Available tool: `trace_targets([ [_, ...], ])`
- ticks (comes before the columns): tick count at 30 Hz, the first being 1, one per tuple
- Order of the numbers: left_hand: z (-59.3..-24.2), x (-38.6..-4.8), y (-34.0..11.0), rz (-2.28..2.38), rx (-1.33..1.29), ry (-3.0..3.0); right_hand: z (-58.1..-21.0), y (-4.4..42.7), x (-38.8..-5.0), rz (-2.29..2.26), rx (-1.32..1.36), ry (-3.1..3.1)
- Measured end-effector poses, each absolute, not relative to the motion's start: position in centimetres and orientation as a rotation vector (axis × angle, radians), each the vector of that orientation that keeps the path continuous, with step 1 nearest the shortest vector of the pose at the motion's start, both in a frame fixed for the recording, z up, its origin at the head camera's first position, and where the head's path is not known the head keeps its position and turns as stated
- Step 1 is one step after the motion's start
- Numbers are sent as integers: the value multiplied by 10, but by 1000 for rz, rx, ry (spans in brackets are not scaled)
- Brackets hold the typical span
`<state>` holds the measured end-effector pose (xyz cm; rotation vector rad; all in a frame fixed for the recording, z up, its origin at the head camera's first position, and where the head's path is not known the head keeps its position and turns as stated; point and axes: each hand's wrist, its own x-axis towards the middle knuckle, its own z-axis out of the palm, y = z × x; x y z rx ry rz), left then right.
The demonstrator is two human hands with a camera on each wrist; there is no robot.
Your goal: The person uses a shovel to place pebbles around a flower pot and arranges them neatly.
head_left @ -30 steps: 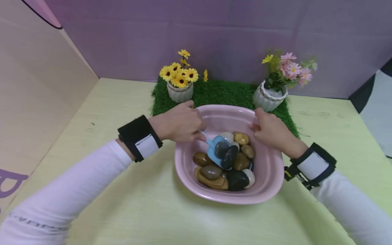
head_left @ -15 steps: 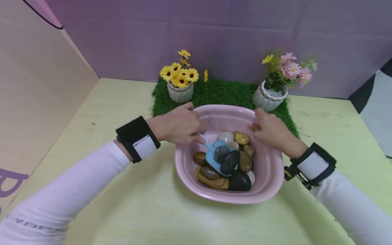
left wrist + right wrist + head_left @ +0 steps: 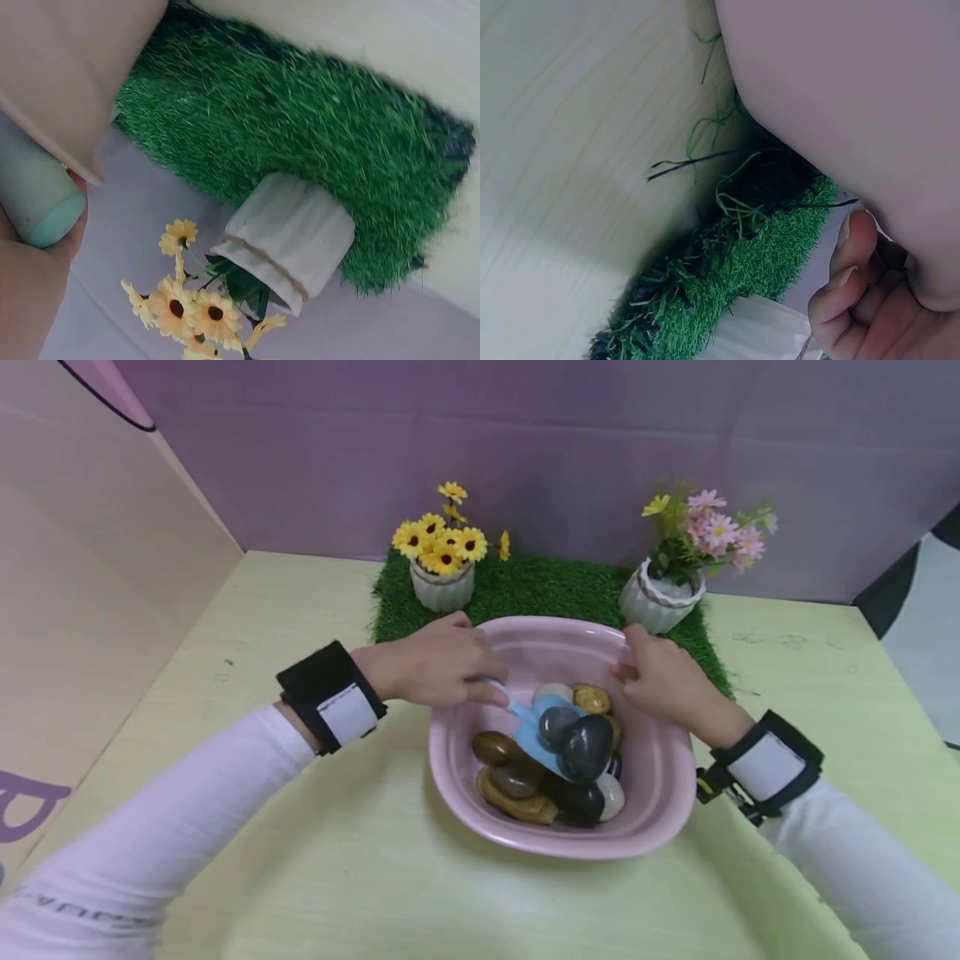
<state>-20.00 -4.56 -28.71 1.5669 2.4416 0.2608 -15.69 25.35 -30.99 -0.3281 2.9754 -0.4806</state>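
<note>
My left hand (image 3: 446,664) grips the handle of a blue scoop (image 3: 532,735) above the left side of a pink basin (image 3: 525,839). On the scoop's blade lie a dark grey stone (image 3: 557,727) and a black stone (image 3: 587,750). The pale handle's end (image 3: 56,217) pokes out of the hand in the left wrist view. My right hand (image 3: 663,681) holds the basin's right rim, fingers curled over its edge (image 3: 855,277). Below the scoop, several smooth stones, such as a brown one (image 3: 493,748) and a tan one (image 3: 592,699), lie on the basin floor, partly hidden.
Behind the basin a green grass mat (image 3: 551,585) bears a white pot (image 3: 442,589) of yellow flowers. Another white pot (image 3: 658,602) with pink flowers stands at its right end, near my right hand. The table (image 3: 360,877) is pale wood, with a purple backdrop behind.
The scoop has shifted slightly to the right and appears raised, carrying the dark grey and black stones. A brown stone beneath is now hidden. My right hand keeps its place on the rim.
</note>
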Motion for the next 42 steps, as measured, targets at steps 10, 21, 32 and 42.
trace_targets([
  [10, -290, -199, -45, 305, 1573, 2475, -310, 253, -157, -488, -332, 2971],
  [21, -280, -198, -45, 367, 1536, 2535, -310, 254, -156, -486, -330, 2965],
  [32, -270, -198, -46, 366, 1548, 2605, -310, 256, -158, -499, -334, 2973],
  [42, -268, -202, -53, 325, 1596, 2753, -310, 255, -157, -511, -344, 2985],
])
